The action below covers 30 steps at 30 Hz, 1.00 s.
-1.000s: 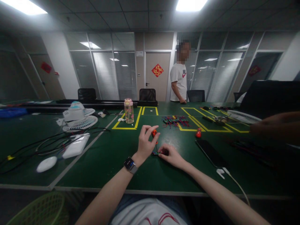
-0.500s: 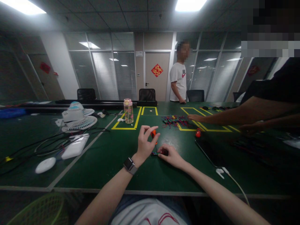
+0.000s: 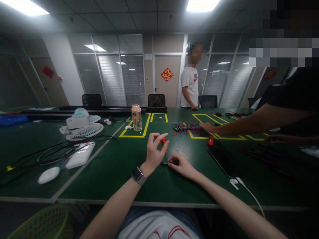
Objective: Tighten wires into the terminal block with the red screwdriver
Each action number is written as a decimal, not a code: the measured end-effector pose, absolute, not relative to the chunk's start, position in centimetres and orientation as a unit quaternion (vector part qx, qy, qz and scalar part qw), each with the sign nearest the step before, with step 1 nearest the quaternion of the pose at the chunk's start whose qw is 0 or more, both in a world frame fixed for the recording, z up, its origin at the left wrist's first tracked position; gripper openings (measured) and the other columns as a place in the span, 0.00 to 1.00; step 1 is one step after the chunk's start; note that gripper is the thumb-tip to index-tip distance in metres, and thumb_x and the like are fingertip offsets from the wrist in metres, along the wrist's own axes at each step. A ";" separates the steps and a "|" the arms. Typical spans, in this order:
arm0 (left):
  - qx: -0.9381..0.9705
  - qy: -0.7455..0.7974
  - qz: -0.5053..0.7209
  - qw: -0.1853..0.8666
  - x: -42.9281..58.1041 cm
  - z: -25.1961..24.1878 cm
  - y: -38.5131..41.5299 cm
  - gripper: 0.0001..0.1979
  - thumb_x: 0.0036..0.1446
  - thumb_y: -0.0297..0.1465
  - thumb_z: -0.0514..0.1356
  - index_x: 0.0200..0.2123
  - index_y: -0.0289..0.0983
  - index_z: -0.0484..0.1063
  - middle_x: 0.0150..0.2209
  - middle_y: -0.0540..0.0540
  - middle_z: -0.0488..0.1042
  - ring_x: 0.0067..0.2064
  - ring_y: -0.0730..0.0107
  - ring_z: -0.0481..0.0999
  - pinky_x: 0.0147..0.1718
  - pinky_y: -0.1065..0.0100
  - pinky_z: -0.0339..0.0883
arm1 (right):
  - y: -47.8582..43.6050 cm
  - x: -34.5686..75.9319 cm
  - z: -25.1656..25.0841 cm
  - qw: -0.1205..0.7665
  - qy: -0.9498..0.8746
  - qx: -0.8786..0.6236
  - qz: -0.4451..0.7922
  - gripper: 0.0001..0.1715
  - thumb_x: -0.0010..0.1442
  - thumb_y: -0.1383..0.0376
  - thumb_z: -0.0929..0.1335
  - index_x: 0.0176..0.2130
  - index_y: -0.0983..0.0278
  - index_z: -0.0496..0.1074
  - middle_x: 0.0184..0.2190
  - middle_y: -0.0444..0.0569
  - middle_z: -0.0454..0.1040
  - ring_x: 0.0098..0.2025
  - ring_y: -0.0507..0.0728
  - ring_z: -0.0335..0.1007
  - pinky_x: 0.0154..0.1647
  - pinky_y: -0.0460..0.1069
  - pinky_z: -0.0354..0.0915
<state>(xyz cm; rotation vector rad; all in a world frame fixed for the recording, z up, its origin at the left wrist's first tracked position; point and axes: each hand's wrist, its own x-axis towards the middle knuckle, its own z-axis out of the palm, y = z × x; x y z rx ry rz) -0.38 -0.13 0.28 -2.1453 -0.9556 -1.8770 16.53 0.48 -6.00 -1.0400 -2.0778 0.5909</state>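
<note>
The right hand [image 3: 180, 164] pinches the end of a small board [image 3: 164, 163] just to its left, fingertips covering part of it. The left hand [image 3: 156, 149] curves at the orange screwdriver [image 3: 163, 142], partly hiding its handle; whether it grips cannot be told. The shaft reaches down to the board. A phone [image 3: 220, 162] lies right of the right hand; a red item [image 3: 210, 142] lies beyond the phone. Beyond both hands is a wire pile [image 3: 184, 128], a co-worker's hand [image 3: 206, 127] at its right edge. A bottle [image 3: 136, 119] stands beyond the left hand, leftward. Compared with one second earlier, the co-worker's arm [image 3: 246, 119] now extends to the pile; both working hands show hardly any change.
</note>
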 end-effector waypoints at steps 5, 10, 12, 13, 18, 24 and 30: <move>-0.735 -0.296 -0.610 0.010 -0.5 0.2 -0.1 0.19 0.67 0.28 0.48 0.58 0.40 0.65 0.47 0.43 0.69 0.49 0.66 0.70 0.48 0.64 0.66 | 0.5 16.6 -6.0 0.363 -0.805 -0.405 0.236 0.06 0.51 0.75 0.69 0.32 0.66 0.73 0.28 0.45 0.71 0.31 0.53 0.66 0.33 0.47 0.62; -0.715 -0.298 -0.632 0.030 -0.3 0.2 0.0 0.15 0.64 0.29 0.55 0.54 0.40 0.69 0.41 0.46 0.69 0.43 0.68 0.71 0.44 0.66 0.67 | 0.5 16.6 -6.0 0.361 -0.804 -0.413 0.232 0.06 0.51 0.75 0.69 0.32 0.66 0.73 0.28 0.45 0.71 0.31 0.53 0.66 0.33 0.47 0.62; -0.708 -0.305 -0.636 0.040 -0.3 0.2 0.0 0.13 0.62 0.31 0.58 0.50 0.40 0.72 0.39 0.47 0.66 0.41 0.69 0.70 0.42 0.67 0.67 | 0.5 16.6 -6.0 0.363 -0.802 -0.415 0.229 0.06 0.51 0.75 0.70 0.31 0.66 0.73 0.28 0.45 0.71 0.31 0.53 0.67 0.33 0.47 0.62; -0.707 -0.308 -0.636 0.041 -0.3 0.3 0.0 0.12 0.62 0.32 0.59 0.49 0.40 0.73 0.38 0.47 0.65 0.40 0.69 0.69 0.42 0.67 0.67 | 0.4 16.5 -5.9 0.363 -0.802 -0.416 0.228 0.06 0.51 0.75 0.70 0.31 0.66 0.72 0.28 0.45 0.71 0.31 0.53 0.67 0.33 0.47 0.62; -0.725 -0.301 -0.620 -0.011 -0.5 0.3 0.0 0.17 0.67 0.29 0.49 0.57 0.41 0.67 0.44 0.44 0.67 0.46 0.68 0.70 0.45 0.66 0.66 | 0.4 16.5 -6.0 0.364 -0.802 -0.410 0.238 0.06 0.51 0.74 0.69 0.31 0.66 0.72 0.30 0.45 0.71 0.31 0.53 0.67 0.33 0.47 0.63; -0.711 -0.308 -0.632 -0.016 -0.4 0.3 0.2 0.15 0.65 0.30 0.54 0.54 0.41 0.69 0.40 0.47 0.68 0.41 0.69 0.70 0.43 0.67 0.66 | 0.6 16.6 -6.2 0.366 -0.804 -0.406 0.234 0.06 0.51 0.75 0.69 0.31 0.66 0.72 0.28 0.45 0.70 0.31 0.53 0.66 0.33 0.47 0.62; -0.715 -0.311 -0.626 0.004 -0.5 0.3 -0.1 0.16 0.66 0.31 0.51 0.54 0.42 0.70 0.43 0.45 0.66 0.44 0.69 0.70 0.44 0.67 0.67 | 0.7 16.6 -6.3 0.367 -0.809 -0.397 0.229 0.07 0.51 0.75 0.69 0.31 0.65 0.73 0.28 0.44 0.70 0.31 0.52 0.66 0.33 0.46 0.62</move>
